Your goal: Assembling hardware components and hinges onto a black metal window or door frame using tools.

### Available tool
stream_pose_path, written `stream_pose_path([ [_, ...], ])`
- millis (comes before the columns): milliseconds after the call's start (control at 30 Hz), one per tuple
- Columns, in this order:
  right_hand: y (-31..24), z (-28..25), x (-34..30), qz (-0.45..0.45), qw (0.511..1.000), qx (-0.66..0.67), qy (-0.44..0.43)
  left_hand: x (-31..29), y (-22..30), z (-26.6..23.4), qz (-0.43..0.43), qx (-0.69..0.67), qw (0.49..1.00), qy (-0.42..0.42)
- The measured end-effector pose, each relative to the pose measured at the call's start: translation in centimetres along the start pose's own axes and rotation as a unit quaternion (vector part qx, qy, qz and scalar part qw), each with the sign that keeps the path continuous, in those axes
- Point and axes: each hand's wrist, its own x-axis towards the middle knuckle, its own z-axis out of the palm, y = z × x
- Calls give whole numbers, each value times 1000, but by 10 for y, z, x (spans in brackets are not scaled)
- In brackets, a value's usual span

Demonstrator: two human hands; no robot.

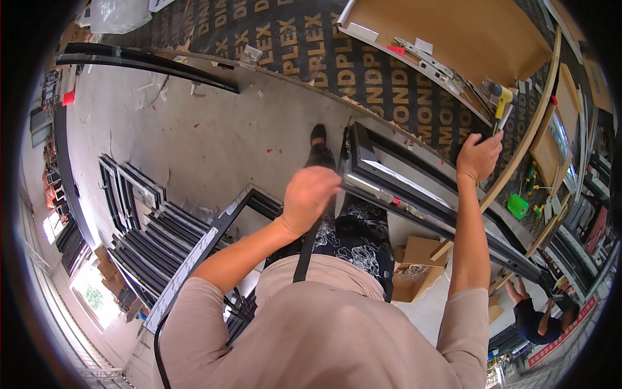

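Over the black, gold-printed wooden desk [291,55], the right hand's [478,159] grip is closed round the yellow-and-grey mallet's [503,96] handle, while the left hand [310,198] (blurred, grip unclear) hovers near the black rectangular frame [363,144].

Even, bright light fills the view, strongest at a glaring window [92,297] well to the left of the left hand [311,198], which is smeared by motion blur, while the right hand [479,157] looks crisper and, far outward of both, straight edges bend toward a black rim.
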Motion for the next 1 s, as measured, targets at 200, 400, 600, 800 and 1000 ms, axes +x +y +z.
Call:
stream_pose_path([
  [200,1,-4,0,6,1000,-14,-14,-1,-11,-1,-28,-61,997,-46],
  [400,3,-5,4,-16,1000,-26,-1,3,-2,16,-128,-68,982,-123],
  [600,-2,-6,-1,1,1000,-8,-14,6,7,16,-149,-66,981,-106],
  [800,2,-2,-5,-3,1000,14,3,0,3,20,-123,-61,986,-99],
  [1000,8,1,-2,-12,999,50,-1,-4,5,28,-151,-59,985,-64],
])
